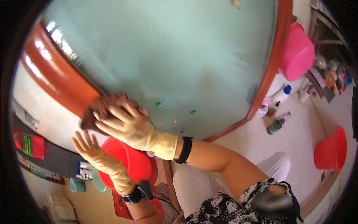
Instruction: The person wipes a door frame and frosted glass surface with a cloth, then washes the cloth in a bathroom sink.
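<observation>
Both my hands wear pale yellow rubber gloves. Under my right hand (128,127) is a bunched brown cloth (97,108), pressed against the reddish-brown wooden frame (67,76) where it meets the frosted glass panel (160,56). The fingers of that hand curve over the cloth, and the palm side is hidden. Just below and left of it, my left hand (99,156) is raised with its fingers spread, holding nothing. Its fingertips come close to the cloth's lower edge; whether they touch I cannot tell.
A large red basin (126,160) stands below my hands, beside a pale green basin (100,180). At right are a pink basin (298,52), several bottles (275,126) on the white tiles, and a red bucket (330,150). A teal bin (77,184) stands at lower left.
</observation>
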{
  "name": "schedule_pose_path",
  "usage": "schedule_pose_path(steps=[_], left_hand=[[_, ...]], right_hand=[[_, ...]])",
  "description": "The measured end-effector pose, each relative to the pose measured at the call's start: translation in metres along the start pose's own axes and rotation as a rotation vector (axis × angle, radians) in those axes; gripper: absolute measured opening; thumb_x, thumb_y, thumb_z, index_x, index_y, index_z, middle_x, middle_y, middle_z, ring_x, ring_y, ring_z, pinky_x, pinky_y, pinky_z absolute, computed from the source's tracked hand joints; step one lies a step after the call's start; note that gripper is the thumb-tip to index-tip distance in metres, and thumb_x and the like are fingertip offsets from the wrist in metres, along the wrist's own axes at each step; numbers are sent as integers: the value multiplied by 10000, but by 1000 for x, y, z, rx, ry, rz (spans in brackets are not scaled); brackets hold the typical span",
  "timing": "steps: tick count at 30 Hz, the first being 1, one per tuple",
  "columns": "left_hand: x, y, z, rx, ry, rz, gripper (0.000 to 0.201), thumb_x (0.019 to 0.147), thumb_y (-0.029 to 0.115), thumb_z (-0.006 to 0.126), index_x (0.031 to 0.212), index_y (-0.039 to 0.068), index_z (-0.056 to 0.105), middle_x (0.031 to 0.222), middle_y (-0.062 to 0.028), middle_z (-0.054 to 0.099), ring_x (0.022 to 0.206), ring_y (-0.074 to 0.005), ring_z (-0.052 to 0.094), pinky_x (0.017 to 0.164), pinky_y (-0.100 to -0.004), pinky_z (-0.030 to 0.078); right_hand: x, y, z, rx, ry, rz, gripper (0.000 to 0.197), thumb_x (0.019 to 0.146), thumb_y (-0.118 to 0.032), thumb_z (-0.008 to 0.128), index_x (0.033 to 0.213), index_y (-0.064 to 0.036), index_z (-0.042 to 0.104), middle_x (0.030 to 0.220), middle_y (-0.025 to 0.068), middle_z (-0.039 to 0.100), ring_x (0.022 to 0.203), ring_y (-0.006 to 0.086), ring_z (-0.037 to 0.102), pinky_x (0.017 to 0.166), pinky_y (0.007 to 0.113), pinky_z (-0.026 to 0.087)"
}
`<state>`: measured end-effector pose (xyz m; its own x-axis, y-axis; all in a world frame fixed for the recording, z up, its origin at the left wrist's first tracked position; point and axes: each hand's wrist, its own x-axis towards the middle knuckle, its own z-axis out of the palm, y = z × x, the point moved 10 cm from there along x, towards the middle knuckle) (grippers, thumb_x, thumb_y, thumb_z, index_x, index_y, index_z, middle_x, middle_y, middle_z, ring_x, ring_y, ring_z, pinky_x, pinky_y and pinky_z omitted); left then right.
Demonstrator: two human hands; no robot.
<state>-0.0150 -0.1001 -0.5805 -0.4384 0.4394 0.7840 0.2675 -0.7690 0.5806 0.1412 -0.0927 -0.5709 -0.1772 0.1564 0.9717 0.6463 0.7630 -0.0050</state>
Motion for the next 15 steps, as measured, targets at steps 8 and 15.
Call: schedule_pose_path(steps=[8, 15], left_hand=[[-28, -23, 79, 337, -118, 183, 694, 940, 431, 434, 1428, 12, 174, 1463, -204, 214, 1345, -325, 236, 1110, -423, 204], [-34, -23, 74, 632, 55, 472, 652, 957, 337, 432, 1396, -72, 176, 1428, -281, 231, 1327, -361, 262, 1106, -414, 232]], right_hand=[[-313, 44, 52, -124, -583, 81, 419, 840, -263, 466, 1255, -256, 522, 1326, -28, 470, 1139, 177, 460, 905, 416, 396], [-231, 139, -92, -432, -302, 354, 529, 827, -154, 458, 1345, -257, 419, 1421, 81, 353, 1255, 298, 377, 1043, 501, 275]])
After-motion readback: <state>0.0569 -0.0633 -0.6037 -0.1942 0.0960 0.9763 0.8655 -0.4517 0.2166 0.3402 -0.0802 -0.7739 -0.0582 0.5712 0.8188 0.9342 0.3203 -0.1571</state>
